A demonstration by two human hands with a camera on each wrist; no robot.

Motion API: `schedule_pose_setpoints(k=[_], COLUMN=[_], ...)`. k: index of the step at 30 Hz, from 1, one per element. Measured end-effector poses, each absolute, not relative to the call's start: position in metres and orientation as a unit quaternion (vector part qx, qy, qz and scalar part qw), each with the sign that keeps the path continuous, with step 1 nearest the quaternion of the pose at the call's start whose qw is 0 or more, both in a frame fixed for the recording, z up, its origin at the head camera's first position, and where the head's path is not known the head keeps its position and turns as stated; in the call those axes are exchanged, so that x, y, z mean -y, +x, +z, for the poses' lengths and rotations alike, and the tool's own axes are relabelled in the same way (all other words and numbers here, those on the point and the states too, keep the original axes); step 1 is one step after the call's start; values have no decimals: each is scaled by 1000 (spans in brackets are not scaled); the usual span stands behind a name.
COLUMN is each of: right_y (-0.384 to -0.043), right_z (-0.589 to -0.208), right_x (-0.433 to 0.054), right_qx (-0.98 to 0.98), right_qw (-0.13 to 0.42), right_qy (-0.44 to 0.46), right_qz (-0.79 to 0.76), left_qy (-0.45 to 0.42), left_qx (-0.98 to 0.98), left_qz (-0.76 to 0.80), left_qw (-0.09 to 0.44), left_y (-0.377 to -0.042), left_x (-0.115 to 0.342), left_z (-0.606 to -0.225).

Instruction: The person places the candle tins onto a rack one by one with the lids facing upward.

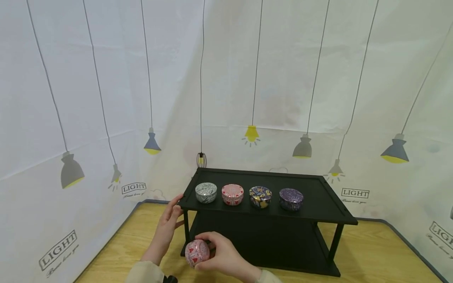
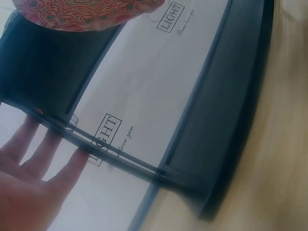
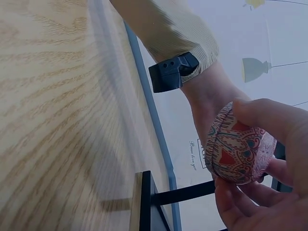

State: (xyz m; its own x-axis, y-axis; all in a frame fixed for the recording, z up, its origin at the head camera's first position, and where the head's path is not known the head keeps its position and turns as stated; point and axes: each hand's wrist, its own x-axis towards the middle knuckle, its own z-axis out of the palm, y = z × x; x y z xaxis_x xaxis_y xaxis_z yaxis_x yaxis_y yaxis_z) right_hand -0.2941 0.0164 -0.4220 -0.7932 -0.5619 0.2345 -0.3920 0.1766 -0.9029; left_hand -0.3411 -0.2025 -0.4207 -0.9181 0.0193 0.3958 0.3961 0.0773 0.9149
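A small round tin, pink with red heart-like shapes, is in my right hand. In the right wrist view the thumb and fingers grip the tin from opposite sides, and its patterned side shows. It is held low, in front of the left end of a black two-tier rack. My left hand rests at the rack's front left corner. Straight fingers touch the edge of the upper board in the left wrist view.
Along the upper board's front stand a grey-white tin, a pink tin, a dark floral tin and a purple tin. The rack stands on a wooden table. A lamp-printed cloth hangs behind.
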Motion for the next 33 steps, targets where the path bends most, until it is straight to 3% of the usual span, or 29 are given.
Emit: schedule_pose_setpoints(k=[10, 33], right_y=[-291, -291], right_z=[-424, -422], right_x=[-19, -21], right_qx=[-744, -758], right_qw=[99, 70], right_qy=[-289, -280], right_qz=[-594, -586], left_qy=[-142, -144], left_qx=[719, 720], left_qz=[-666, -663], left_qw=[138, 144], left_y=[-344, -345], left_x=[203, 204], left_z=[-426, -424])
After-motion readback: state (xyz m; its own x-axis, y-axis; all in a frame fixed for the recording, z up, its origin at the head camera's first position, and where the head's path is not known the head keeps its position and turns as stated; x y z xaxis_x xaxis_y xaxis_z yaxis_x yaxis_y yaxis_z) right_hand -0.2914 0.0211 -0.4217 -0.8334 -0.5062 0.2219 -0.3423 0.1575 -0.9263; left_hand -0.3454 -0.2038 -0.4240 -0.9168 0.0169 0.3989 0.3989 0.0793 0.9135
